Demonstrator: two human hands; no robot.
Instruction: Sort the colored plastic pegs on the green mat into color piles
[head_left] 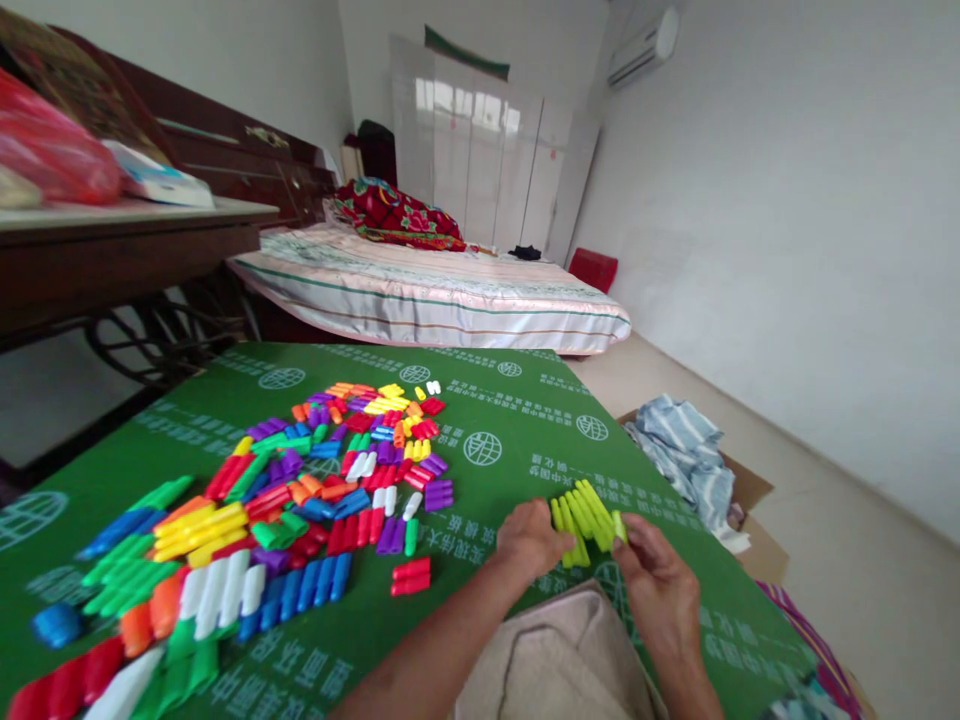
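My left hand [531,540] and my right hand [654,570] are both closed on a bunch of lime-green plastic tube pieces [583,515], held just above the near right part of the green table cover [510,420]. The left fingers grip the bunch's left end, the right fingers its right end. To the left lies a wide spread of coloured tube pieces [300,500] in red, blue, yellow, purple, white, orange and green. A red pair [411,577] lies nearest my left forearm.
A bed [427,290] with a striped sheet stands beyond the table. At the left is a dark wooden table [112,250] with a red bag. A cardboard box holding striped cloth [690,455] sits on the floor at the right.
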